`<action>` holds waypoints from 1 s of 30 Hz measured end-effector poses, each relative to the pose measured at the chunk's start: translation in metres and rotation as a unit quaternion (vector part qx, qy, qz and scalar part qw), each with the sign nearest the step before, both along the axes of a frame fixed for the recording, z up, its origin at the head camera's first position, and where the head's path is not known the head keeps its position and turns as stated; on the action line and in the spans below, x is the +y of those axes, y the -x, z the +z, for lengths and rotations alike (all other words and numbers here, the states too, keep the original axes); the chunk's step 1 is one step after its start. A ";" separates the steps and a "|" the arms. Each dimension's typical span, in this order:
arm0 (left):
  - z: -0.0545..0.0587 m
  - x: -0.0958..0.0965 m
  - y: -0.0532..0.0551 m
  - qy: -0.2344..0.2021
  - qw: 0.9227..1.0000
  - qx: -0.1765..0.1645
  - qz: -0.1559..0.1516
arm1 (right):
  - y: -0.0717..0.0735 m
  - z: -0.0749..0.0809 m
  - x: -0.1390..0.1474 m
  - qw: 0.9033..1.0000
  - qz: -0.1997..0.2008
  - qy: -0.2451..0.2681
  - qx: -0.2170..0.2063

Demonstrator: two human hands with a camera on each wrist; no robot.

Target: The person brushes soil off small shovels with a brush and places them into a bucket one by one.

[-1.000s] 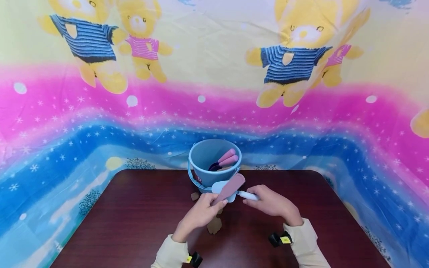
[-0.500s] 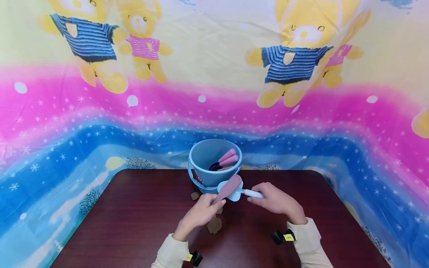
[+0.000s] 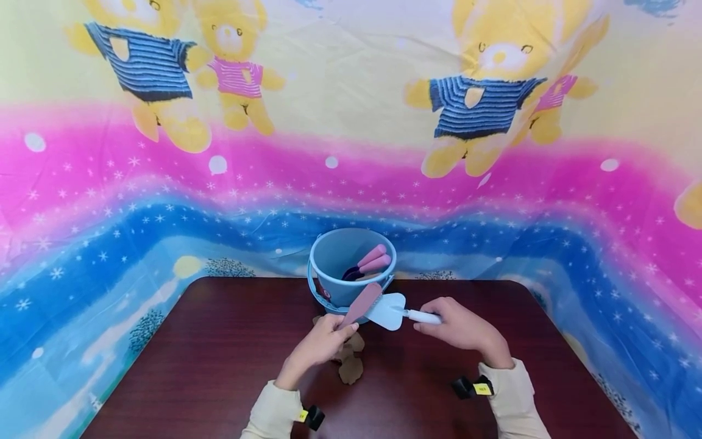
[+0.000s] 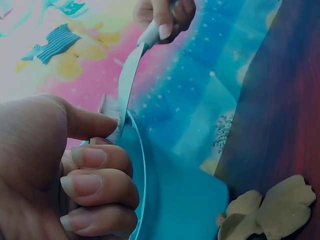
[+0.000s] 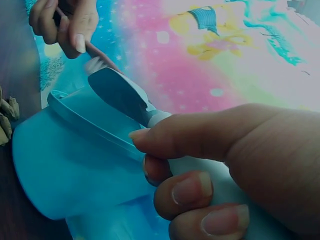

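Observation:
My left hand [image 3: 319,341] grips a pink brush [image 3: 362,303] slanting up to the right. Pale bristles [image 5: 95,65] line one edge of it in the right wrist view. In my right hand [image 3: 460,326] is the white handle of a small trowel [image 3: 390,312] with a light blue, spade-shaped blade. The blade tip meets the bristle side of the brush, in front of a blue bucket [image 3: 341,295]. From the left wrist, the trowel blade [image 4: 129,80] appears nearly edge-on, its tip by my thumb. Much of the brush is hidden by my fingers there.
Two pink-handled tools [image 3: 374,258] lean inside the bucket, which has a blue carrying handle [image 3: 314,286]. Several flat brown lumps [image 3: 351,369] lie on the dark table [image 3: 230,353] below my left hand. A patterned cloth [image 3: 351,189] hangs around the table's back and sides.
The trowel has moved right with my right hand. The brush has shifted left, from lying across the blade to its tip end, uncovering more of the blade and the brown lumps.

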State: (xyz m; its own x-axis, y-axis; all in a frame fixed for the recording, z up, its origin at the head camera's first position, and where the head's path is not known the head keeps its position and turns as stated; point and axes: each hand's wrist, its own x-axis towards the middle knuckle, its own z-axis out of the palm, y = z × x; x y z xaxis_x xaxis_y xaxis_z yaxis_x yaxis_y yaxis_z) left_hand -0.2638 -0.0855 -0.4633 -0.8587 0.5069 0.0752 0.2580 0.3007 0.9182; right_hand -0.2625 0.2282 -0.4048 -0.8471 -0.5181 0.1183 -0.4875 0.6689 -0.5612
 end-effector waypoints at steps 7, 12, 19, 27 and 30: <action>0.001 -0.008 0.004 -0.003 1.000 -0.003 0.011 | -0.004 0.007 0.007 1.000 0.000 0.010 -0.007; 0.004 -0.013 0.004 -0.015 1.000 -0.018 0.021 | -0.005 0.007 0.011 1.000 -0.003 0.011 -0.010; 0.009 -0.012 0.001 -0.035 0.999 -0.017 0.010 | -0.001 0.003 0.008 1.000 0.002 0.019 -0.010; 0.012 0.004 -0.008 -0.054 0.998 -0.011 -0.029 | 0.000 -0.003 -0.003 1.000 0.011 0.018 -0.011; 0.012 0.013 -0.013 -0.060 0.997 -0.010 -0.046 | 0.000 -0.005 -0.008 1.000 0.018 0.018 -0.010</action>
State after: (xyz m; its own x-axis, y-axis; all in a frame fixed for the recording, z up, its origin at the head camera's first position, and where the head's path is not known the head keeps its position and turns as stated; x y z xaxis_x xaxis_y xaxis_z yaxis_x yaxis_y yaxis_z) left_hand -0.2506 -0.0724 -0.4510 -0.8112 0.5717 0.1230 0.2597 0.1638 0.9517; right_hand -0.2624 0.2202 -0.4095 -0.8309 -0.5432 0.1208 -0.4988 0.6307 -0.5945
